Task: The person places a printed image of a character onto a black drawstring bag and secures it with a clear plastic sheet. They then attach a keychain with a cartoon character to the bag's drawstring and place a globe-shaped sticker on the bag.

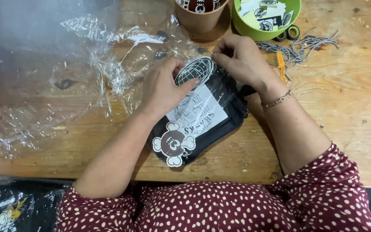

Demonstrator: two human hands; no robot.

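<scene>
Packing is the step in hand, by the look of it: a black pouch (202,124) inside a clear plastic sleeve (220,96) lies on the wooden table (344,111) just in front of the person, and both hands work at the sleeve's far end. The left hand (164,88) lies flat on the pouch, fingers spread and pressing a round globe-pattern sticker (195,69) down through the plastic, gripping nothing. The right hand (241,58) has its fingertips pinched together on the sleeve's open edge, at the pouch's far corner. A skull-and-bones sticker (172,144) sits at the pouch's near corner, and a white printed card (198,112) lies between the two stickers. Closing that edge would probably call for folding the flap flat while the left hand keeps the inserts from sliding. Left of the pouch, loose crumpled clear film (91,64) sprawls over the table and touches the sleeve; it could snag on the flap. Beyond the pouch stand a brown cup (198,19) and a green bowl (241,23) of stickers. Right of the pouch lies a tangle of metal ball chains (299,47), well apart from the sleeve. Near the person's left elbow, below the table edge, another bagged black pouch (9,208) waits.
</scene>
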